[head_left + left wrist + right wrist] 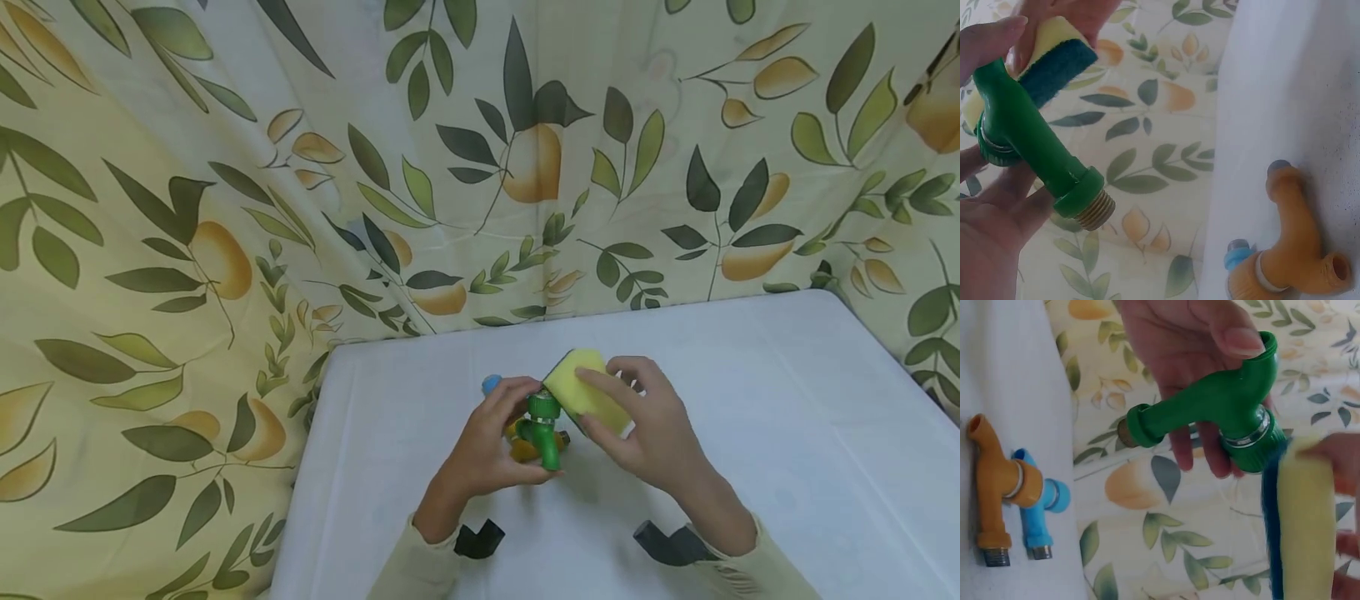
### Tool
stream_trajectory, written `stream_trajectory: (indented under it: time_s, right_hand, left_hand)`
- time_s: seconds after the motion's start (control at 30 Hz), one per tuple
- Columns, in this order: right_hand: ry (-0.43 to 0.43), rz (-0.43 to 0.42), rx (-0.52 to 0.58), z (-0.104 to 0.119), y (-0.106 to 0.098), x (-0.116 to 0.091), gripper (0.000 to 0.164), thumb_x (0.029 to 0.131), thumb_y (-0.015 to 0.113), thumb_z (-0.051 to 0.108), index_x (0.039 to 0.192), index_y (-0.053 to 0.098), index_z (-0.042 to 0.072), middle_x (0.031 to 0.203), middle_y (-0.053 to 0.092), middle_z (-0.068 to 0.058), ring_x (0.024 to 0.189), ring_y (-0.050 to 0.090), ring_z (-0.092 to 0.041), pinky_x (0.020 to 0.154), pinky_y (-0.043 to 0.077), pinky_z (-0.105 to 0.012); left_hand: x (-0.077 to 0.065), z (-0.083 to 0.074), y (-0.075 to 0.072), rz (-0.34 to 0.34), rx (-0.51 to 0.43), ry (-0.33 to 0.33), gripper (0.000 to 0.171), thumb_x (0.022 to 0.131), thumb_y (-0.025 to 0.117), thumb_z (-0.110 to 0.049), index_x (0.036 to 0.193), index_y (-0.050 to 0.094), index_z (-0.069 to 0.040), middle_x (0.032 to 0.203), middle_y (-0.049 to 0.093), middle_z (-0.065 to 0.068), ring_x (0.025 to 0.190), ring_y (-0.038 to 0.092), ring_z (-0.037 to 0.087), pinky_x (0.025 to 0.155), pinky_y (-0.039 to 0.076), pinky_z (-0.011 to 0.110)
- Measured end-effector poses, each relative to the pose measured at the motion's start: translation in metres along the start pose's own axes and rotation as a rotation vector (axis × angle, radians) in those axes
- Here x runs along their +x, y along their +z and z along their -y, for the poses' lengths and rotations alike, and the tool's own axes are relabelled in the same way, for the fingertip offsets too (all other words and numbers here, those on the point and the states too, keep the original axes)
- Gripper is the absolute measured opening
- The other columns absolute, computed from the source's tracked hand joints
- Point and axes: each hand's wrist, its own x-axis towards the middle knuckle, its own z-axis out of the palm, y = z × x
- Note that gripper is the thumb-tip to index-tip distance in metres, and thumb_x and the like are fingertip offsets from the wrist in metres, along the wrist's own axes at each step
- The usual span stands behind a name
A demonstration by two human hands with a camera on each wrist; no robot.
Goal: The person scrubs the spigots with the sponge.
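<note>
A green plastic tap [547, 429] with a threaded metal end is gripped by my left hand [489, 442], thumb at its spout and fingers behind its ribbed knob. Between the fingers and thumb of my right hand [656, 421] is a yellow sponge [588, 390] with a dark green scouring side [1063, 70]. In the right wrist view the scouring side stands right at the tap's knob [1254, 450]. The tap is held above the table, its threaded end [1096, 211] pointing away from the palm.
An orange tap [991, 481] and a light blue tap [1038, 515] lie side by side on the white table [780, 400], beyond the hands. Dark wrist camera mounts [480, 539] show at both sleeves. A leaf-and-fruit patterned curtain [480, 167] hangs behind the table.
</note>
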Motion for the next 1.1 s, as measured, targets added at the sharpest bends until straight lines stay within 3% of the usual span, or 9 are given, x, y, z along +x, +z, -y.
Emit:
stream_trajectory:
  time_s: [0.1, 0.23, 0.43, 0.53, 0.67, 0.87, 1.0, 1.1]
  right_hand:
    - [-0.056, 0.05, 0.067, 0.0004, -0.0016, 0.0001, 0.048, 0.078, 0.081, 0.03, 0.125, 0.072, 0.024, 0.114, 0.06, -0.001, 0.098, 0.051, -0.011, 0.072, 0.049, -0.028]
    - [-0.175, 0.126, 0.171, 0.0014, -0.0046, -0.0007, 0.046, 0.079, 0.083, 0.032, 0.124, 0.073, 0.028, 0.118, 0.061, 0.003, 0.105, 0.054, -0.012, 0.078, 0.05, -0.027]
    - [-0.112, 0.084, 0.131, -0.0003, -0.0045, -0.0009, 0.043, 0.083, 0.081, 0.036, 0.124, 0.073, 0.029, 0.118, 0.059, 0.004, 0.105, 0.051, -0.009, 0.08, 0.047, -0.022]
    - [-0.16, 0.101, 0.203, -0.0014, -0.0043, -0.0019, 0.047, 0.077, 0.085, 0.029, 0.122, 0.074, 0.028, 0.118, 0.06, 0.003, 0.105, 0.053, -0.01, 0.08, 0.048, -0.02]
    - [-0.107, 0.13, 0.191, -0.0004, -0.0052, -0.0012, 0.053, 0.071, 0.086, 0.023, 0.122, 0.073, 0.029, 0.119, 0.059, 0.004, 0.107, 0.052, -0.01, 0.08, 0.05, -0.024]
    - [-0.156, 0.14, 0.239, 0.0007, -0.0035, -0.0028, 0.052, 0.072, 0.087, 0.024, 0.122, 0.074, 0.029, 0.119, 0.06, 0.005, 0.106, 0.052, -0.008, 0.08, 0.05, -0.023]
    - [-0.121, 0.122, 0.198, 0.0005, -0.0036, -0.003, 0.053, 0.073, 0.087, 0.024, 0.124, 0.073, 0.029, 0.118, 0.058, 0.006, 0.106, 0.05, -0.007, 0.077, 0.05, -0.024]
    - [-0.14, 0.121, 0.217, 0.0005, -0.0035, -0.0036, 0.053, 0.072, 0.088, 0.023, 0.123, 0.073, 0.028, 0.119, 0.059, 0.005, 0.105, 0.051, -0.009, 0.075, 0.049, -0.023]
  left_hand:
    - [0.0, 0.0016, -0.0016, 0.001, 0.012, 0.007, 0.093, 0.072, 0.094, -0.016, 0.149, 0.044, -0.011, 0.145, 0.052, 0.007, 0.127, 0.06, 0.016, 0.106, 0.051, 0.028]
    - [0.0004, 0.0039, -0.0016, -0.009, 0.036, 0.015, 0.093, 0.071, 0.095, -0.016, 0.149, 0.045, -0.01, 0.143, 0.056, 0.007, 0.127, 0.06, 0.016, 0.106, 0.052, 0.027]
    - [0.0011, 0.0038, -0.0022, -0.016, 0.045, 0.035, 0.098, 0.068, 0.097, -0.02, 0.15, 0.045, -0.009, 0.141, 0.057, 0.007, 0.127, 0.06, 0.016, 0.105, 0.052, 0.029]
    - [0.0008, 0.0028, -0.0032, -0.015, 0.068, 0.038, 0.097, 0.068, 0.097, -0.021, 0.15, 0.046, -0.01, 0.141, 0.058, 0.007, 0.126, 0.061, 0.016, 0.104, 0.054, 0.029]
    - [0.0011, 0.0023, -0.0036, -0.013, 0.1, 0.033, 0.097, 0.069, 0.097, -0.024, 0.151, 0.046, -0.011, 0.142, 0.058, 0.005, 0.126, 0.06, 0.016, 0.104, 0.053, 0.028]
    - [0.0011, 0.002, -0.0024, -0.024, 0.145, 0.04, 0.097, 0.068, 0.097, -0.025, 0.151, 0.047, -0.012, 0.141, 0.056, 0.006, 0.128, 0.059, 0.018, 0.107, 0.052, 0.03]
    - [0.0012, 0.0037, -0.0028, -0.026, 0.137, 0.029, 0.098, 0.069, 0.096, -0.026, 0.153, 0.045, -0.013, 0.143, 0.054, 0.006, 0.129, 0.057, 0.017, 0.106, 0.052, 0.03]
    - [0.0013, 0.0061, -0.0024, -0.025, 0.144, 0.036, 0.099, 0.07, 0.096, -0.026, 0.154, 0.044, -0.013, 0.144, 0.053, 0.007, 0.13, 0.057, 0.017, 0.107, 0.052, 0.03]
